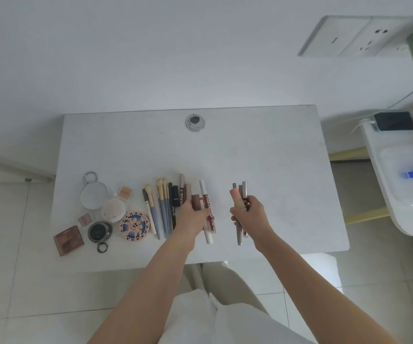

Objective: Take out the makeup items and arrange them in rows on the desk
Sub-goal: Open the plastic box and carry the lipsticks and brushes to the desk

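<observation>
Fingers [250, 203] of the right hand [251, 214] are curling around a bundle of slim tubes and pencils [240, 207], gripping it above the middle of the surface [262, 155]; the bundle is pointing away from the person, its lower ends projecting below the palm. Fingers of the left hand [192, 214] are closing on a brown lipstick [196, 201] and are touching a white-capped red tube [206, 212] lying just beside it on the surface.

Left of that hand, a row of brushes [159, 207] and dark pencils [174, 202] is lying side by side, roughly parallel. Further left, the compacts are sitting in a loose group: a patterned round compact [134, 225], a pale round case [114, 210], a round mirror [94, 195], a small orange pot [125, 192], a dark round case [99, 231] and a brown square palette [68, 240] near the front left corner.

A cable grommet [195, 122] is sitting at the rear edge of the surface. A wall socket [357, 36] is showing at the upper right.
</observation>
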